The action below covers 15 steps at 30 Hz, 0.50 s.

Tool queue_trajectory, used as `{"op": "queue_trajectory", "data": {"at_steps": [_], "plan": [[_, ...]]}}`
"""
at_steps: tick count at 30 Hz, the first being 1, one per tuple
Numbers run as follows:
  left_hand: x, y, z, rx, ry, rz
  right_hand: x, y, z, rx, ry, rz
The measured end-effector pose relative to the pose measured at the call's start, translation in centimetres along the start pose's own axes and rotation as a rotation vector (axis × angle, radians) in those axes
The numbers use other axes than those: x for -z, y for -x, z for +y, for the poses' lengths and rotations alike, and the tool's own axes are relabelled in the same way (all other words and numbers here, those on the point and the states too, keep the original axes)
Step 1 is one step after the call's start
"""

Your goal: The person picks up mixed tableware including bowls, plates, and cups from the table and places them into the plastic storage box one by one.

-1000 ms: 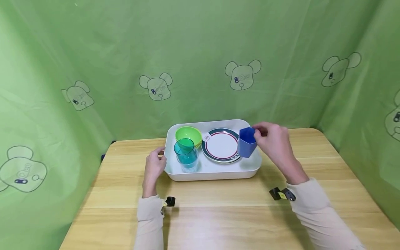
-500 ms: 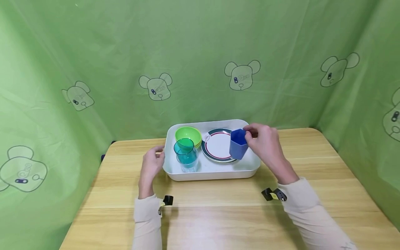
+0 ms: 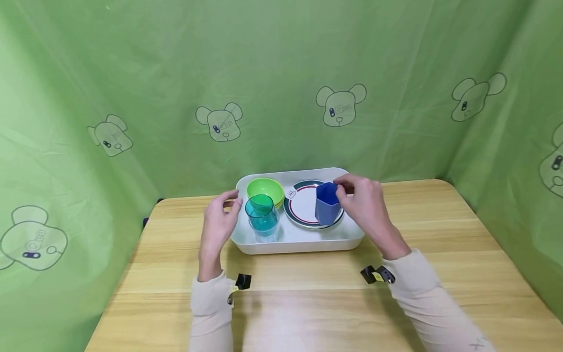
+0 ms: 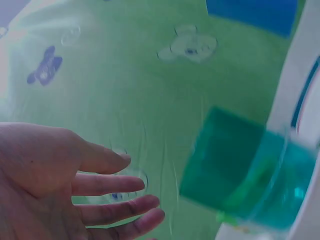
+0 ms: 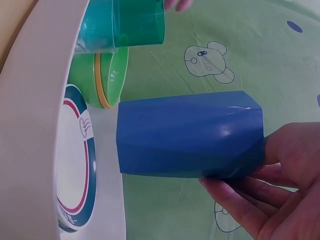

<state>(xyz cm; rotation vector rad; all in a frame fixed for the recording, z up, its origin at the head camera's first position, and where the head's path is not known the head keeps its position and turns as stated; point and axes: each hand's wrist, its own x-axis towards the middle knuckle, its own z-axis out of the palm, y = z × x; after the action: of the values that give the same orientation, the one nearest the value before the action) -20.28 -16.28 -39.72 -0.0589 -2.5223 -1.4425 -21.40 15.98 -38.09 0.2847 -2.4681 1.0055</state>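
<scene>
A blue angular cup [image 3: 327, 205] hangs over the plate [image 3: 301, 205], pinched near its rim between the thumb and fingers of my right hand [image 3: 365, 205]. My left hand [image 3: 219, 217] hovers over the left edge of the white tray [image 3: 292, 247], its fingers apart and holding nothing. Beside it stands a teal clear tumbler [image 3: 263, 220], which seems to be stacked in a clear one. Green bowls [image 3: 266, 189], nested together, sit behind the tumbler. In the right wrist view the blue cup [image 5: 190, 135] is clear of the tray's rim, with fingers [image 5: 235, 200] under its top end.
The tray rests on a wooden table [image 3: 299, 308], close to a green curtain [image 3: 281, 88] printed with bear heads. Curtain also flanks the table at left and right. The tray's side walls stand up around the dishes.
My right hand has carried the blue cup leftward, from the tray's right side to above the plate. My left hand first drew slightly off the tray's edge, then moved in toward the tumbler.
</scene>
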Motion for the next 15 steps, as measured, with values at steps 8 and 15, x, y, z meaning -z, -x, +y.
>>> {"op": "queue_trajectory", "data": {"at_steps": [8, 15], "plan": [[-2.1, 0.2, 3.3, -0.115, 0.058, -0.031, -0.6, 0.1, -0.4, 0.025, -0.025, 0.007], [-4.1, 0.1, 5.1, -0.158, 0.047, -0.104, -1.1, 0.3, -1.0, 0.021, -0.044, -0.003]]}}
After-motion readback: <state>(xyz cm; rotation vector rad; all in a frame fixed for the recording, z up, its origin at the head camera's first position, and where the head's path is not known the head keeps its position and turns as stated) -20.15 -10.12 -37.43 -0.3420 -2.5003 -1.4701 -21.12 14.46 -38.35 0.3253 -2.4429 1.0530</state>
